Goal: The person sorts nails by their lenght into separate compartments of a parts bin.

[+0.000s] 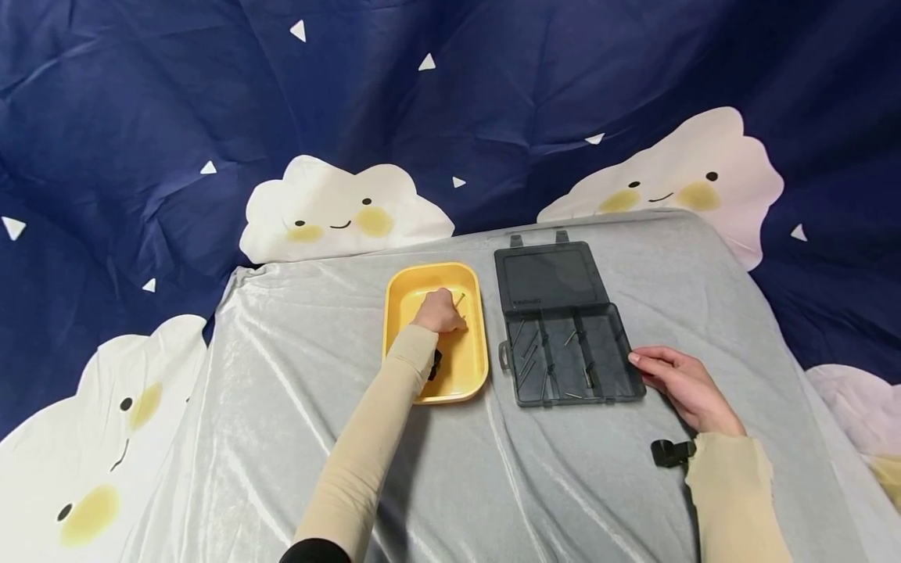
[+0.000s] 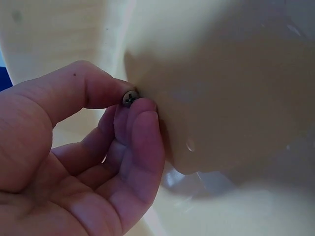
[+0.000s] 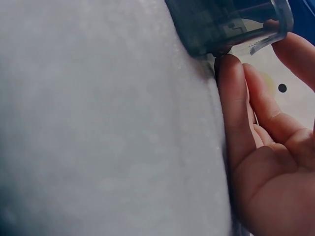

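My left hand (image 1: pixel 438 311) reaches into the yellow tray (image 1: pixel 482 352). In the left wrist view its thumb and index finger pinch a screw (image 2: pixel 130 99), whose cross-slotted head faces the camera. Another screw (image 1: pixel 460 299) lies in the tray just beyond the fingers. To the right, a dark translucent compartment box (image 1: pixel 611 352) lies with its lid (image 1: pixel 552 274) folded back. My right hand (image 1: pixel 686 387) touches the box's right side with extended fingertips; up close, the box wall (image 3: pixel 231 37) meets those fingers.
Several thin screws (image 1: pixel 529 360) lie in the box's left compartments, and a few more sit in the middle. Grey cloth (image 1: pixel 563 485) covers the table. Behind it hangs a dark blue curtain (image 1: pixel 493 102) with cloud prints.
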Available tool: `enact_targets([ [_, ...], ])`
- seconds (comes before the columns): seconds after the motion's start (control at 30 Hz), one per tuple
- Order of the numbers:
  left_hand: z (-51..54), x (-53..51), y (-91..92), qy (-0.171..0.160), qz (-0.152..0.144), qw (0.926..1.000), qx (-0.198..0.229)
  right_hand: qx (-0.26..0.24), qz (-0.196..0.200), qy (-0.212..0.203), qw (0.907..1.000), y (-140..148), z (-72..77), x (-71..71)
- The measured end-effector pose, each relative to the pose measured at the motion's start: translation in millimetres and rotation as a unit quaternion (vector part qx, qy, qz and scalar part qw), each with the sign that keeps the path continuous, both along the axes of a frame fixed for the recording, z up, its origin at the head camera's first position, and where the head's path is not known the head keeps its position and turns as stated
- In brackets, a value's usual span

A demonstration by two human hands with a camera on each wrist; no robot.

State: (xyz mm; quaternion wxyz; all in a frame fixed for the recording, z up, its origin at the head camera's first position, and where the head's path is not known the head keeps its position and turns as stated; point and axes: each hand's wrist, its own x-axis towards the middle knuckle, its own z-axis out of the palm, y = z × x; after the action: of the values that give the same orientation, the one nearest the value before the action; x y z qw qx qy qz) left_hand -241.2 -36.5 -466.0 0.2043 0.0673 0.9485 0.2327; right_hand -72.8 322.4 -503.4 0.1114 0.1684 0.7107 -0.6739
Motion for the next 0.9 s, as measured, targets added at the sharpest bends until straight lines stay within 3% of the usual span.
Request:
enact_targets([
  [0.27,-1.3,-0.9,-11.4,-0.014,0.009,0.9988,0.047,-0.009,0.003,0.008,0.9999,0.2,-0.5,0.0],
  [0.5,10.5,4.4,-20.0,-0.002,0.017,0.9939,0.109,-0.017,-0.002,0.013,0.9998,0.3,-1.8,-0.2],
  [0.6,14.4,6.1,-21.2,-0.025,0.031,0.9861,0.161,-0.027,-0.004,0.015,0.9995,-0.1,-2.1,-0.4],
  [0.73,17.1,7.0,-21.5,-0.064,0.057,0.9687,0.233,-0.029,-0.003,0.017,0.9994,-0.3,-2.4,-0.5],
  [0.9,19.9,6.3,-22.3,-0.093,0.064,0.9518,0.285,-0.014,0.0,0.017,0.9998,-0.2,-2.6,-0.3],
])
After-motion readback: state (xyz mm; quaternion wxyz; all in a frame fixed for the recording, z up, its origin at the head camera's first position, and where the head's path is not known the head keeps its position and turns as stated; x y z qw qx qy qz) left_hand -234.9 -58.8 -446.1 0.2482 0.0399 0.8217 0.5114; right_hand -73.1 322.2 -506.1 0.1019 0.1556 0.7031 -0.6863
